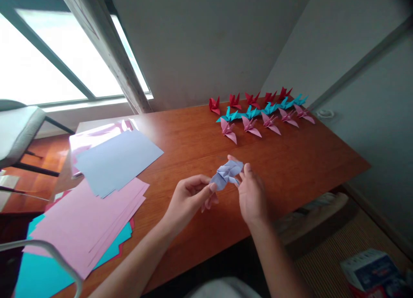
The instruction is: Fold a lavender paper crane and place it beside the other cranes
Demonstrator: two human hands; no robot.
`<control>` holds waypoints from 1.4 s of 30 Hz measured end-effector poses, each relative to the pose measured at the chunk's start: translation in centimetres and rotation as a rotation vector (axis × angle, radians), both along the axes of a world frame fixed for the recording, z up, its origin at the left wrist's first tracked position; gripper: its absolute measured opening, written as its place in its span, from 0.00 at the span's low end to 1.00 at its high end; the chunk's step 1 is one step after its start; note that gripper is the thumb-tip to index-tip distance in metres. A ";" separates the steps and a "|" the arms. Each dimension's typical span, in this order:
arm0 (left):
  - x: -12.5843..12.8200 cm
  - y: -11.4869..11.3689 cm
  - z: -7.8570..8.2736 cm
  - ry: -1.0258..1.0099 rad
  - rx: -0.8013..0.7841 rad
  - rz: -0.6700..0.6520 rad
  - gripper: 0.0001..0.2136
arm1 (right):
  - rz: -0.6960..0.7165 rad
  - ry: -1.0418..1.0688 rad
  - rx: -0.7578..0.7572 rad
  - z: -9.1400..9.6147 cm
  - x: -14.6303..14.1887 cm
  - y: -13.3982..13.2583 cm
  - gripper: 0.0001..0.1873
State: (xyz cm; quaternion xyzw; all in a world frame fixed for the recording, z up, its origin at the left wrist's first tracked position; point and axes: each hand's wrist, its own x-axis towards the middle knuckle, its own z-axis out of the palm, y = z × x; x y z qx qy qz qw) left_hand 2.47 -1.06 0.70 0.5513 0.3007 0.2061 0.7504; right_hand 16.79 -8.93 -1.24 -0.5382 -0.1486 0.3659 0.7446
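A pale lavender origami crane [226, 174] with its wings spread is held above the front of the wooden table [180, 139]. My left hand [195, 192] pinches the wing on the left between thumb and fingers. On the other side, my right hand [251, 192] grips the opposite wing with thumb and fingertips. Beyond my hands stand rows of finished paper cranes: red cranes [252, 100] at the back, turquoise cranes [251, 113] in the middle, and pink cranes [251, 126] in front.
Light blue sheets [119, 158] and pink sheets [87, 220] lie in stacks on the left, over turquoise paper [41, 274]. A curved pale rod [54, 251] crosses the lower left. A chair [19, 130] stands by the window. A box [371, 270] sits at the lower right.
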 end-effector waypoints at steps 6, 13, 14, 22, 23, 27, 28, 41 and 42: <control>0.0 0.6 -0.1 0.044 0.134 -0.058 0.16 | 0.171 0.317 0.012 0.5 2.1 -0.4 0.19; 0.1 1.0 0.3 -0.055 0.107 -0.056 0.15 | 0.207 0.169 -0.013 0.6 2.9 -1.3 0.19; 0.1 0.9 0.4 -0.048 0.082 -0.059 0.15 | 0.248 0.149 -0.015 0.6 3.0 -1.5 0.20; -0.2 0.9 0.1 0.004 -0.146 -0.072 0.13 | 0.368 0.113 -0.030 0.5 3.1 -2.2 0.17; -0.2 0.9 0.0 -0.006 -0.170 -0.066 0.12 | 0.347 0.135 -0.030 0.5 3.0 -2.2 0.17; -0.3 1.0 -0.3 -0.089 -0.299 -0.023 0.11 | 0.310 0.335 0.035 0.2 2.3 -2.0 0.16; -0.3 0.9 -0.4 -0.115 -0.339 -0.015 0.12 | 0.302 0.411 0.065 0.1 2.0 -2.0 0.16; -0.1 -0.5 -0.8 -0.332 -0.532 0.029 0.19 | 0.163 0.988 0.411 1.4 -2.0 -1.0 0.19; -0.1 -0.5 -0.7 -0.341 -0.531 0.028 0.20 | 0.139 0.998 0.408 1.7 -2.2 -1.0 0.18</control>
